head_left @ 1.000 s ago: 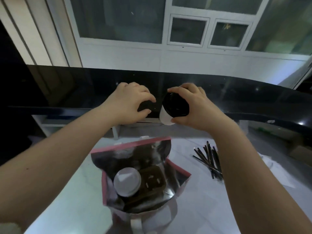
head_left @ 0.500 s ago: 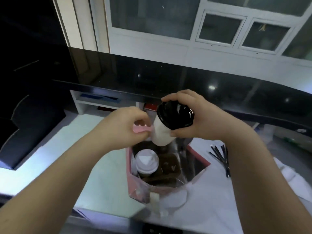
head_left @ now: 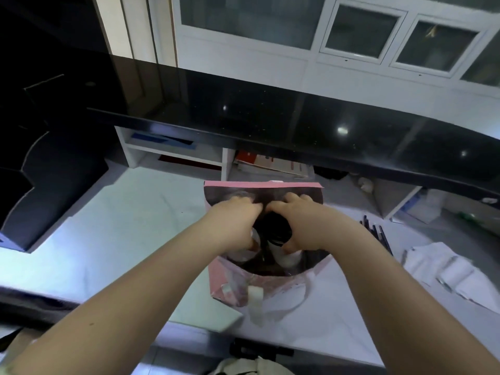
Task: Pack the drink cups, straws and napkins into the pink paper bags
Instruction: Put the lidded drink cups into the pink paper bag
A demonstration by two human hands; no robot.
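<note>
We lower a cup (head_left: 276,231) into the pink bag (head_left: 230,281), right hand (head_left: 303,226) gripping it, left hand (head_left: 233,223) fingers' hold unclear (straws (head_left: 376,233), napkins (head_left: 443,269) unpacked, three o'clock).

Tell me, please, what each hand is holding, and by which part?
The right hand grips the black-lidded cup around its lid, inside the pink bag. The left hand curls beside it; whether it holds anything cannot be told.

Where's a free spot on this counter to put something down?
Left of the pink bag, the white counter lies bare up to the dark block. Right of the bag is crowded: black straws, then napkins.
</note>
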